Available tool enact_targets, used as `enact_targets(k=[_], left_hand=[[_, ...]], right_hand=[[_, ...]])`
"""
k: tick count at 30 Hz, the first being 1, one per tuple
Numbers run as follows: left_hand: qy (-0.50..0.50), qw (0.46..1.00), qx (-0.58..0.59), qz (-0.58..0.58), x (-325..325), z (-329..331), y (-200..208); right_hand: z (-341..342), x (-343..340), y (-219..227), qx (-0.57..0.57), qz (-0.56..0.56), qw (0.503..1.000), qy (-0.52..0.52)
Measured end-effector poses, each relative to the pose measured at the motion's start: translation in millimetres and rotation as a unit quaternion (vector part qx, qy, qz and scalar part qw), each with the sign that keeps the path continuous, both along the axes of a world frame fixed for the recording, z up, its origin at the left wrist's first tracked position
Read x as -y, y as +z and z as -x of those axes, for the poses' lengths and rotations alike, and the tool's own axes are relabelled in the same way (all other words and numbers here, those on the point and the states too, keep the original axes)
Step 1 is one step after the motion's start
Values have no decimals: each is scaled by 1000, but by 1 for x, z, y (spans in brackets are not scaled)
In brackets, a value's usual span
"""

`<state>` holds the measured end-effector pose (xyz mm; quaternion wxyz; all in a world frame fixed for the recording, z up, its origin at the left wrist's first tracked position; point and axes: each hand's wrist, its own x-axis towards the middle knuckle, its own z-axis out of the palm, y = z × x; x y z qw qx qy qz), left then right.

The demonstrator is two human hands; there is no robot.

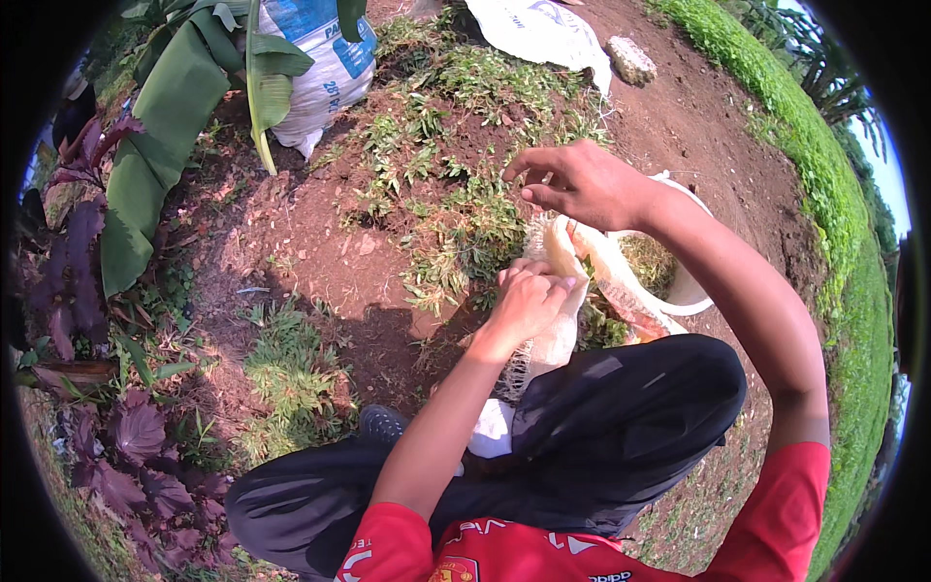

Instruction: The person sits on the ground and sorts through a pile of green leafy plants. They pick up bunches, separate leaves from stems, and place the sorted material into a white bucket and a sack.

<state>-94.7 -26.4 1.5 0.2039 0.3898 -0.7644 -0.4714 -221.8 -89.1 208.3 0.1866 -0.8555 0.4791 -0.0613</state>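
My left hand is closed on the edge of a pale woven sack with frayed netting along its side. The sack's mouth is spread, and some green leaves show inside it. Above the mouth hangs my right hand, its fingers loosely bent and apart from the thumb, with nothing visible in them. Just beyond the sack lies a heap of uprooted weeds with soil among them. A white bucket lies right of the sack, partly behind my right forearm.
A filled white and blue sack stands at the far left beside broad banana leaves. Purple-leaved plants grow along the left. A white sack and a stone lie at the back. Green ground cover borders the right.
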Motion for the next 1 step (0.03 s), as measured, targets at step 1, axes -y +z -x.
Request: enact_targets(k=[1], left_hand=[[22, 999, -24, -28, 1, 2, 10]], right_hand=[[-5, 11, 2, -68, 0, 998, 15]])
